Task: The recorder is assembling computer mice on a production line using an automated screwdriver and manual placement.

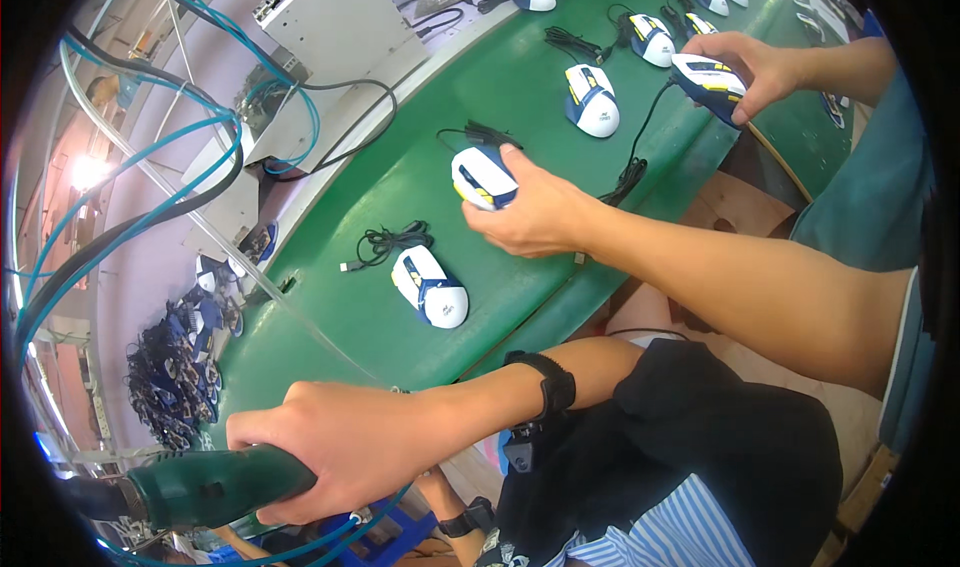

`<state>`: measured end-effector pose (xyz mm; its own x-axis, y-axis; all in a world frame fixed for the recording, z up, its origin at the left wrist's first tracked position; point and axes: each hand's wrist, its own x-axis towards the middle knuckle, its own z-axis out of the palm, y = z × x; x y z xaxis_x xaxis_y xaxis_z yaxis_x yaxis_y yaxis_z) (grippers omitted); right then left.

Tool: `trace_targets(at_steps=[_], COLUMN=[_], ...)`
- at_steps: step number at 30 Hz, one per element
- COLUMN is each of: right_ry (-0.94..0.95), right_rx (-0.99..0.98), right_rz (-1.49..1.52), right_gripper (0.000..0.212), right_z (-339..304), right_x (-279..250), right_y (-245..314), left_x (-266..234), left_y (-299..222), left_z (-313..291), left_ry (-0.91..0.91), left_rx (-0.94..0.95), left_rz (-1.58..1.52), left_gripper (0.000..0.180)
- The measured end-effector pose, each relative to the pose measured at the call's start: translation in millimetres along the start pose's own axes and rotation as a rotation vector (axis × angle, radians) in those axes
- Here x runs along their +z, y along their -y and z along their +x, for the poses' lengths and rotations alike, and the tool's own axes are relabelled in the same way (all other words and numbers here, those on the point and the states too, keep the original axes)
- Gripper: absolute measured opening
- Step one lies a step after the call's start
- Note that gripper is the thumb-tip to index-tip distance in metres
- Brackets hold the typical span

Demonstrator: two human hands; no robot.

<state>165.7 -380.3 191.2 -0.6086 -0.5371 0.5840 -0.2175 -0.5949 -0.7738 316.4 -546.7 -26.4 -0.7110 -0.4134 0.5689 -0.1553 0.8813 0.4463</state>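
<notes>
My right hand (345, 447), with a black band at its wrist, is wrapped round the dark green barrel of a power screwdriver (225, 487) at the lower left. Its black end points to the left edge. Below that forearm my left hand (433, 492) shows only in part; its fingers are hidden behind my right arm. Nearest to my hands on the green surface lies a white, blue and yellow computer mouse (430, 289) beside its coiled black cable (395, 245). Neither of my hands touches it.
A co-worker's two hands (535, 207) each hold a mouse over the green conveyor belt (340, 217). More mice, such as one mouse (592, 102), lie along it. Dark blue parts (170, 377) are heaped at left. Blue hoses (225, 147) hang near a grey metal box (340, 27).
</notes>
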Motion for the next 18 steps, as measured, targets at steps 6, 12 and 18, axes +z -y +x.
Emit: trace_targets(at_steps=[6,12,18], right_ry=[0.043,0.169,0.219], right_rx=[0.010,-0.037,-0.047], right_rz=[0.056,0.100,0.008], right_gripper=[0.029,0.023,0.024], right_z=[20.4,45.4,48.9], right_x=[6.8,9.8,-20.1], right_y=[6.6,9.0,17.4], left_x=[-1.0,-4.4,2.4], left_y=[-15.2,-28.8,-20.7], left_z=[8.3,14.5,19.6], left_ry=[-0.066,-0.080,-0.068], left_rx=[0.073,0.004,0.068], left_rz=[0.071,0.148,0.097], left_gripper=[0.023,0.025,0.026])
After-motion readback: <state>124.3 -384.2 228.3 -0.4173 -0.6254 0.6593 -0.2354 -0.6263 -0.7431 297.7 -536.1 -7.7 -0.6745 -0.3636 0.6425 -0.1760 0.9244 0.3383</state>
